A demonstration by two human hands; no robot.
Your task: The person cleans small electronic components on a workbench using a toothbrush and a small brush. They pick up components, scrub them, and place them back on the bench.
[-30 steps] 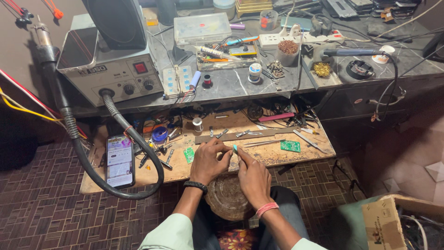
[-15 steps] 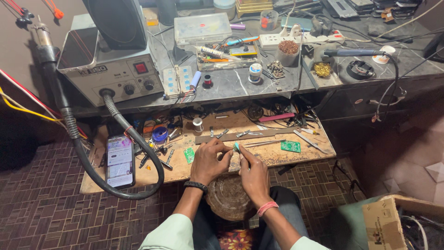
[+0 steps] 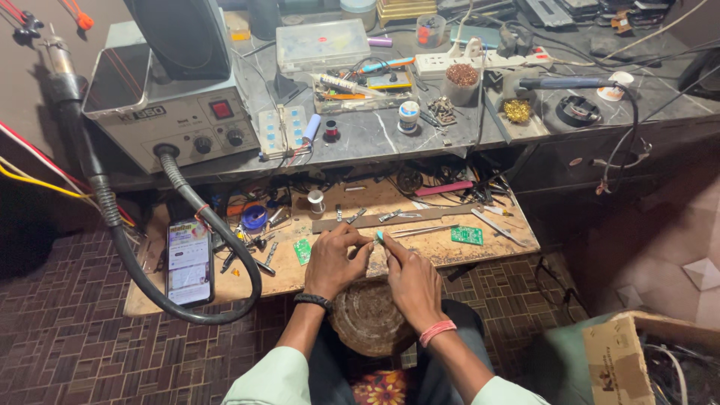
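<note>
Best handled with both wrists braced on the wooden tabletop [image 3: 465,255], keeping the small teal part [image 3: 379,237] steady and close over the board rather than lifted high. Left hand [image 3: 335,259] curled, fingertips pinching the part from one side; right hand [image 3: 411,279] meeting it, thumb and forefinger pressed on the other. Part held between both, just left of the green circuit board [image 3: 466,235], near tweezers [image 3: 420,231].
</note>
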